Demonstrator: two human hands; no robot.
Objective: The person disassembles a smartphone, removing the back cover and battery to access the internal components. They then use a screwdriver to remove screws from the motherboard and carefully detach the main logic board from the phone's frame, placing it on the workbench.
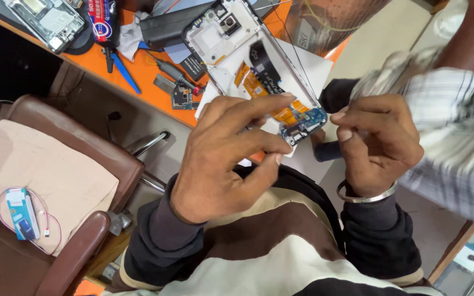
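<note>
The left hand (pixel 220 159) clamps the near end of an opened phone (pixel 253 66), fingers pinched round its edge, apparently to steady it over the lap. Just right of the phone, the right hand (pixel 377 142) closes narrow, fingertips pinched at the small blue board (pixel 305 121) on that near end; whether it grips a part I cannot tell. Beyond the phone lies the orange table (pixel 138 68), with a screwdriver (pixel 175 74) left of the phone and 1 other dismantled phone (pixel 48 21) farther left.

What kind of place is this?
Probably a phone repair bench. The left hand and right hand hold an opened phone; a screwdriver and another opened phone lie on the orange table.
</note>
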